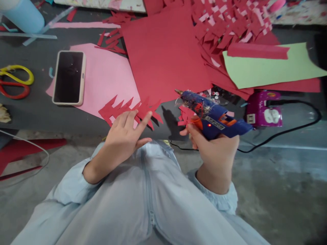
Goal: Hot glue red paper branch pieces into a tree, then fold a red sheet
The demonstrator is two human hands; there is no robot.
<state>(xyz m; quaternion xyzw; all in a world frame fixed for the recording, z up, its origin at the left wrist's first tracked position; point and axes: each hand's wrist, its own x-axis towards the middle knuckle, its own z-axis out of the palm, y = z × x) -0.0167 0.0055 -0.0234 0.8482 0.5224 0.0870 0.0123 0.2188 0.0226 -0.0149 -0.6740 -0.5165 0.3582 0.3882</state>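
My right hand [214,149] grips a blue hot glue gun [208,110] by its handle, a finger near the orange trigger. Its nozzle points to the left, above the desk, and a small red light glows on its side. With fingers spread, my left hand [125,132] lies on a jagged red paper cutout [120,109] near the desk's front edge. Part of that cutout is hidden under the fingers. Beneath it lies a pink paper sheet [109,78], and a large red paper sheet [166,54] is just beyond. Small red paper pieces [186,115] sit below the nozzle.
A phone [68,78] rests on the pink sheet, with yellow-and-red scissors [15,81] farther left. Woven red and pink paper strips [230,20] pile up at the back right. Green paper [268,69], a purple box [264,110] and a black cord [288,129] are on the right.
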